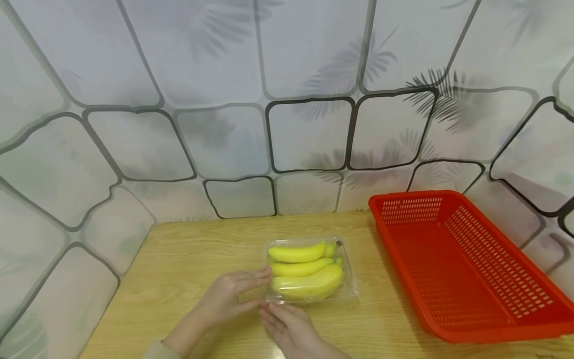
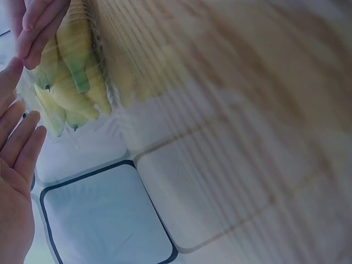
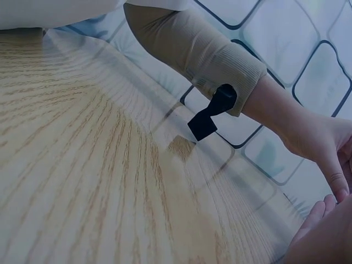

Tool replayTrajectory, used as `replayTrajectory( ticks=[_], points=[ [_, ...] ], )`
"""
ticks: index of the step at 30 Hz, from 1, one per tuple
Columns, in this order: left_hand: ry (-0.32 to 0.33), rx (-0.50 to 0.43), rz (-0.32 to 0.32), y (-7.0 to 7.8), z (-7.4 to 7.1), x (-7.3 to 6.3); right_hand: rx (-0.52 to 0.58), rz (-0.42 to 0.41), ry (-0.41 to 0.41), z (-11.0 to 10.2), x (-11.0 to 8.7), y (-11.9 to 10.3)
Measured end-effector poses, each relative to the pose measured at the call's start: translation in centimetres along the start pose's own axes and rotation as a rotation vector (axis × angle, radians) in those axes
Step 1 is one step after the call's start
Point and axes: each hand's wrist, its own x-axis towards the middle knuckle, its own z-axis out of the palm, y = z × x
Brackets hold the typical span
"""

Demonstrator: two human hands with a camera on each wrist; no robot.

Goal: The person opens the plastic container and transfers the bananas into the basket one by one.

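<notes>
A clear plastic pack (image 1: 350, 291) of several yellow bananas (image 1: 309, 281) lies on the wooden table. My left hand (image 1: 228, 294) reaches in at its left side, fingertips against the plastic and thumb at the near left corner. Fairly straight, spread fingers show on the left hand (image 2: 19, 159) in the left wrist view. From the near side my right hand (image 1: 293, 329) touches that same corner, palm partly up and fingers close together. The fingertips of both hands nearly meet there. Bananas with green tips (image 2: 80, 77) show through the plastic.
A red perforated plastic basket (image 1: 466, 279) stands to the right of the pack. Patterned white wall covering (image 1: 309, 134) borders the wooden table (image 1: 188, 249) at the back and sides. A black strap (image 3: 214, 113) is on the left sleeve.
</notes>
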Motion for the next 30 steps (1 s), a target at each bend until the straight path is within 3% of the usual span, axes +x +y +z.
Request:
replayTrajectory(
  ticks=[8, 22, 30],
  points=[
    [-0.007, -0.011, -0.017, -0.11, -0.11, 0.11, -0.008, -0.015, 0.006, 0.20, 0.02, 0.03],
    [0.012, -0.005, 0.024, -0.09, -0.25, 0.44, -0.042, -0.045, 0.019, 0.46, 0.09, 0.17],
    [-0.004, -0.012, 0.004, -0.14, -0.11, 0.38, -0.033, -0.042, 0.017, 0.47, -0.04, 0.27]
  ],
)
